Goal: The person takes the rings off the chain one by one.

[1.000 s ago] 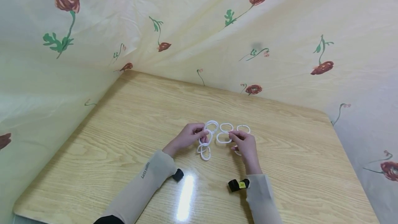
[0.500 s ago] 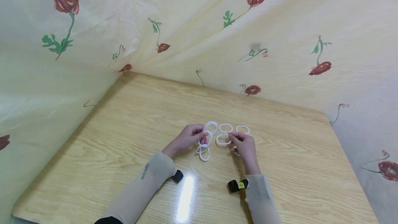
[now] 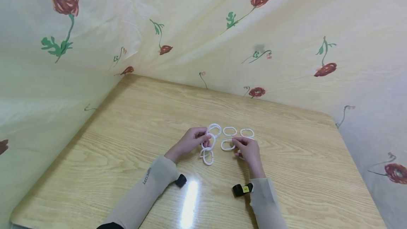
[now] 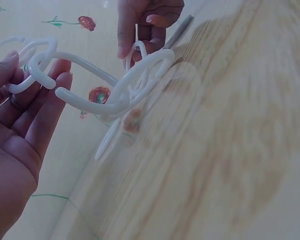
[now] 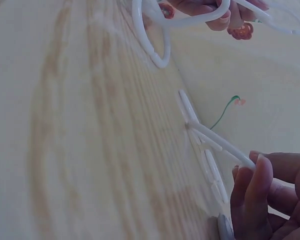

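Note:
A short chain of linked white plastic oval rings (image 4: 85, 104) hangs from my left hand (image 3: 192, 140), which pinches one of the links between thumb and fingers. In the left wrist view that link has a gap in its side. The chain's lower links (image 3: 212, 159) hang close over the table. To the right, my right hand (image 3: 249, 151) pinches a single white oval ring (image 5: 225, 143) by one end. That ring is tilted, its far end at or just above the table, apart from the chain.
Loose white rings lie flat just behind my right hand: one ring (image 3: 229, 135) in the middle, another ring (image 3: 247, 129) to its right. Part of a further white piece (image 5: 225, 227) shows under the right hand. A floral cloth (image 3: 190, 20) walls the wooden table (image 3: 143, 116) at back and sides.
The ring in my right hand has come slightly nearer to me, away from the loose ring behind it. My left hand keeps its grip on the chain. The head view has shifted a little.

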`<state>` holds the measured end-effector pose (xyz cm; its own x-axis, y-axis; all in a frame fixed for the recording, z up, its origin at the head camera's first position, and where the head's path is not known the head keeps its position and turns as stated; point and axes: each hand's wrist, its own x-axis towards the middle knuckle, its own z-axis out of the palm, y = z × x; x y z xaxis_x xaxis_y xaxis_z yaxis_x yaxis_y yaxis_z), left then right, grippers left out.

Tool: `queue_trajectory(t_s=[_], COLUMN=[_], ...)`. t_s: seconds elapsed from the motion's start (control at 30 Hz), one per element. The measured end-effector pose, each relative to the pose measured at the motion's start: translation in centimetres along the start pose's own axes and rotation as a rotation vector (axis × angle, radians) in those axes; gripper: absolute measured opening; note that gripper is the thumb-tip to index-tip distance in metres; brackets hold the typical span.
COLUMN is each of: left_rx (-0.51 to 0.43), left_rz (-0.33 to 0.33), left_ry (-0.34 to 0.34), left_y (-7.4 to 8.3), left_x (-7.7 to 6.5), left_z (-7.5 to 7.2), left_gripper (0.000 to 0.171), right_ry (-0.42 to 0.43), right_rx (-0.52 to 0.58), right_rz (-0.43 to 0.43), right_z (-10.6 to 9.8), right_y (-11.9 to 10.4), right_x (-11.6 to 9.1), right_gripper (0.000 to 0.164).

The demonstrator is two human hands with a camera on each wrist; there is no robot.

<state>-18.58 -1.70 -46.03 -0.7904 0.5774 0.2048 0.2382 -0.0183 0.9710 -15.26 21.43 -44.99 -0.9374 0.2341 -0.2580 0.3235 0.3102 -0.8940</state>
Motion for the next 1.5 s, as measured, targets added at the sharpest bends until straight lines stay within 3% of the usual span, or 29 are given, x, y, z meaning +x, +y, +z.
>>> queue_trajectory(t_s=[0.27, 0.57, 0.87, 1.5], left_rx=[-0.06, -0.056, -0.047, -0.05], left_rz=[-0.012, -0.013, -0.018, -0.028], left_ry=[0.014, 0.01, 0.022, 0.03], left_y=[0.1, 0.2, 0.3, 0.3], left_x=[0.0, 0.0, 0.1, 0.1], left_z=[-0.1, -0.1, -0.1, 0.0], left_gripper=[0.019, 0.021, 0.02, 0.02], right_ry=[-0.029, -0.062, -0.046, -0.004], right_rx=[-0.025, -0.014, -0.001, -0.106], right_rz=[0.008, -0.009, -0.005, -0.015], right_z=[-0.2, -0.4, -0.6, -1.0], right_y=[-0.1, 0.0, 0.0, -0.5], right_x=[0.1, 0.0, 0.1, -0.2], right_gripper=[0.028, 0.032, 0.033, 0.028])
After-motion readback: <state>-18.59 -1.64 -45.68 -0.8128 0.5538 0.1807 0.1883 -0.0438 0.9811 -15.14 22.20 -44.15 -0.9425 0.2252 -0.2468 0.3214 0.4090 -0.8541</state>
